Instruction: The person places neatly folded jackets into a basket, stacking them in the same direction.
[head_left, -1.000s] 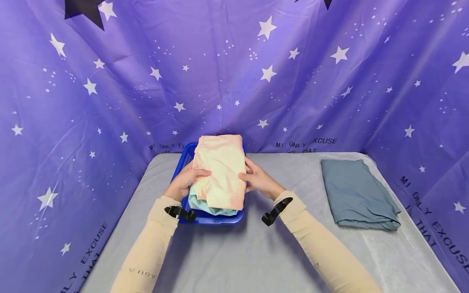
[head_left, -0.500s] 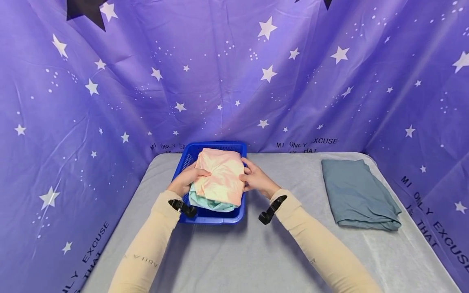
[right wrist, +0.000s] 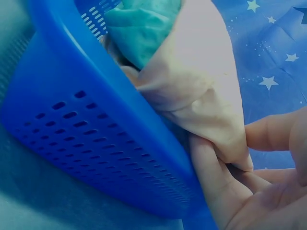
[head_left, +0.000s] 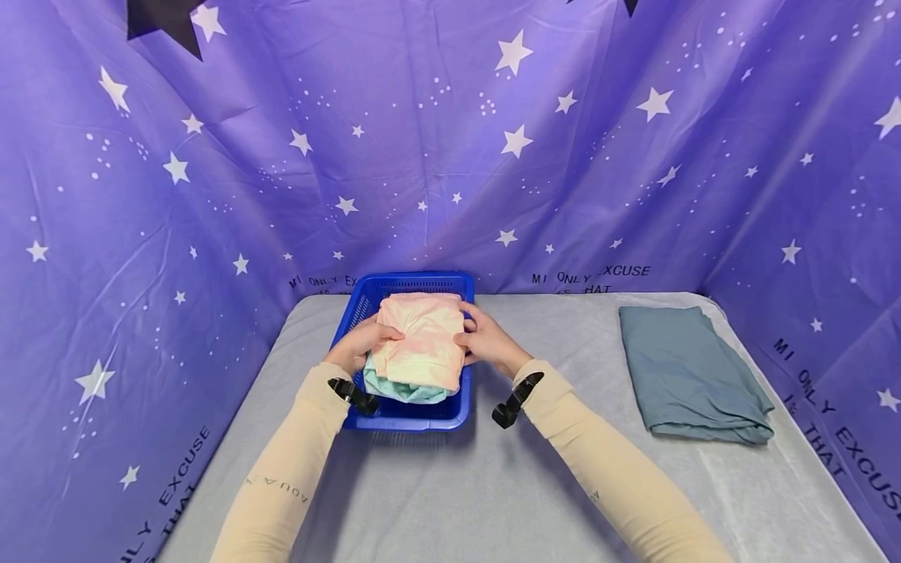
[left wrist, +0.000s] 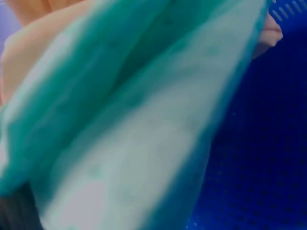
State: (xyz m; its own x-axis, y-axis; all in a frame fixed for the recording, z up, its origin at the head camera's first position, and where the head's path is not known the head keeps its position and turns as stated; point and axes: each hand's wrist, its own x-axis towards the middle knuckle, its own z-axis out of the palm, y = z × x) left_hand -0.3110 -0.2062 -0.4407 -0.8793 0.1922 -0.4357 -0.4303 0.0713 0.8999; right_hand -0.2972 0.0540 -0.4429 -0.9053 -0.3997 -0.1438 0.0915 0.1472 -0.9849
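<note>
Between my two hands is a folded pink garment (head_left: 422, 336), with a crumpled mint-green cloth (head_left: 404, 389) showing below its near edge. My left hand (head_left: 360, 342) grips the left side, thumb on top. At the opposite side, my right hand (head_left: 490, 342) pinches the edge between thumb and fingers. Both cloths are inside the outline of a blue perforated basket (head_left: 415, 424) in the head view. The right wrist view shows the pinched corner right at the basket's rim. Mint cloth (left wrist: 144, 124) fills most of the left wrist view, hiding much of the left hand.
A folded grey-blue cloth (head_left: 693, 375) lies at the right of the grey-covered table (head_left: 450, 500). Purple star-printed curtains (head_left: 436, 156) hang behind and at both sides. A black camera strap (head_left: 517, 400) is on each wrist.
Both hands have lowered the pink garment and mint cloth into the basket, so its back rim now shows. The pink garment looks shorter and more bunched. The grey-blue cloth stays put.
</note>
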